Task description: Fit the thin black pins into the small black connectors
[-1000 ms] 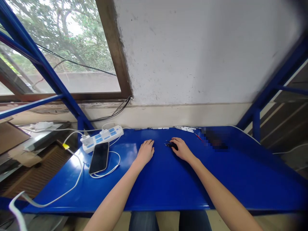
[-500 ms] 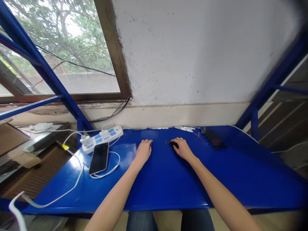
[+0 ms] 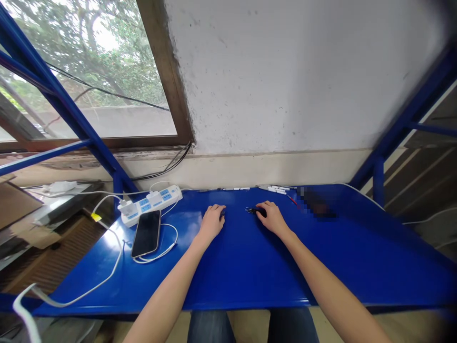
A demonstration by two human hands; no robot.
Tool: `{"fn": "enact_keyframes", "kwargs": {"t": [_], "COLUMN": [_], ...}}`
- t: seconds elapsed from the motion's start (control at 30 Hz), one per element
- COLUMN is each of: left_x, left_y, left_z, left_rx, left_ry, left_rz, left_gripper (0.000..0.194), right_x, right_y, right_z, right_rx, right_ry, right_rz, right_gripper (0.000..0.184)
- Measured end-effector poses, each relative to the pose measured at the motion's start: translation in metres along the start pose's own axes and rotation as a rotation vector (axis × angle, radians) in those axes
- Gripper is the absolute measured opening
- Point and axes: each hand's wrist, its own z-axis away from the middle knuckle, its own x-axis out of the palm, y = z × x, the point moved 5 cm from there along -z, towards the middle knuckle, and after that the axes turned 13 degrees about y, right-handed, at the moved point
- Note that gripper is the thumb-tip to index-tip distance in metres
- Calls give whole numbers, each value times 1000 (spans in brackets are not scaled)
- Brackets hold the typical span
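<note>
The weak spot, to my eye, is the right hand (image 3: 272, 217): its hold on the slim black pens (image 3: 252, 210) looks narrow, just thumb and forefinger pinching a loose bundle whose thin tips stick out unevenly. Should that pinch slacken, the barrels could slide over one another and fan out; squeezed too hard, one might squirt free instead. The glossy blue worktop (image 3: 246, 267) would likely do little to stop a stray one, and it could roll up among the white pens (image 3: 276, 189) at the far edge, or against the red pen (image 3: 293, 200), and get muddled with them.

The left hand (image 3: 213, 221) carries a risk too. A small dark piece (image 3: 223, 214) shows between its thumb and forefinger, and a slight lift of the thumb could let it drop. It is tiny and shadowed from where I stand, so I can't swear to what it is, nor tell whether those fingers are clamped on it or only cupped over it.

As for where things lie, the black pens sit in the crook of the right hand, forefinger on the far side, thumb on the near side, fingers closed around them. Their tips point left, across the bare strip between the two hands. The left fingers lie side by side, bent down close to the worktop, the dark piece at their inner edge.
</note>
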Motion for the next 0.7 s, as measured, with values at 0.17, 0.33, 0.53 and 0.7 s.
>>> {"fn": "enact_keyframes", "kwargs": {"t": [0.17,0.33,0.53,0.7], "left_x": [-9,-8,-4,-3], "left_y": [3,4,4,3], "left_z": [2,2,2,2], "left_rx": [-30,-28,-25,-13], "left_ry": [37,-4,-45,-42], "left_rz": [-104,-154,-151,-143], "left_gripper": [22,16,17,17], "right_x": [-5,-6,-4,-5], "right_y": [-4,-9,-12,-13], "right_z": [-1,0,2,2], "right_rx": [-2,-28,-36,-36], "right_ry": [21,22,-22,-19], "right_rz": [7,36,29,19], "right_gripper": [14,7,7,8]}}
